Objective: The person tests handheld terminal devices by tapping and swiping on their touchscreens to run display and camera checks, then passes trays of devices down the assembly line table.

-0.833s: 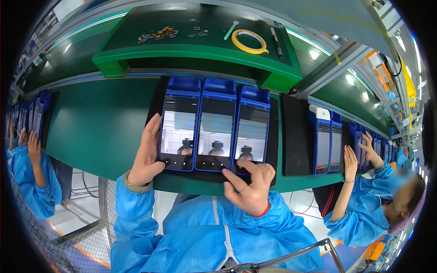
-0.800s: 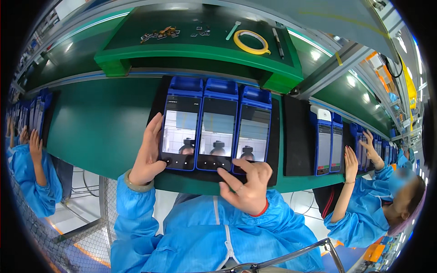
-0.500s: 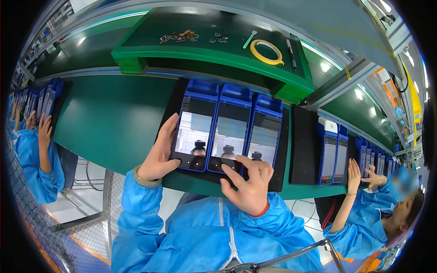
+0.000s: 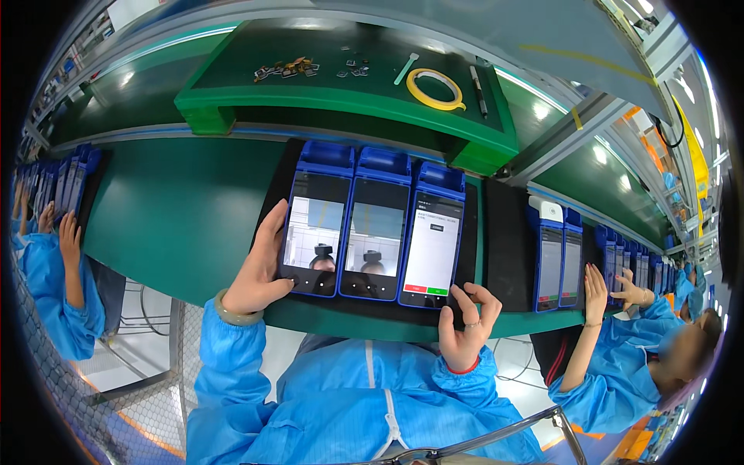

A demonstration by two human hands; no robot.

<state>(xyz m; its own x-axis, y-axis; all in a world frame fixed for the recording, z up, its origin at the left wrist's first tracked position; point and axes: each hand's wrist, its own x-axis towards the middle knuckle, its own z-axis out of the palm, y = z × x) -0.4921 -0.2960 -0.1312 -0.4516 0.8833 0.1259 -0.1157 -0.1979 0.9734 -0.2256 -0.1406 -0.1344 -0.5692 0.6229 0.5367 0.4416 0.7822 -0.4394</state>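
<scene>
Three blue-framed handheld payment terminals lie side by side on a black mat (image 4: pixel 271 232). Both the left terminal (image 4: pixel 314 217) and the middle terminal (image 4: pixel 375 232) display a live camera picture. On the right terminal (image 4: pixel 431 240) is a white page with a red and a green button. My left hand (image 4: pixel 260 267) grips the left terminal's edge, fingers along its side and thumb at the bottom corner. At the right terminal's lower right corner is my right hand (image 4: pixel 468 325), open, holding nothing, its index finger by the corner and its thumb apart.
A green raised shelf (image 4: pixel 341 97) behind bears small loose parts (image 4: pixel 287 70), yellow tape (image 4: pixel 435 89), a pale green tool (image 4: pixel 405 68) and a pen (image 4: pixel 478 91). To the right, a co-worker's hands (image 4: pixel 595 296) are beside more terminals (image 4: pixel 549 260). Another person's hand (image 4: pixel 70 236) is at far left.
My right hand has moved from the middle terminal's lower edge to the right terminal's corner. The right terminal's camera picture has given way to a white page. My left hand keeps its hold.
</scene>
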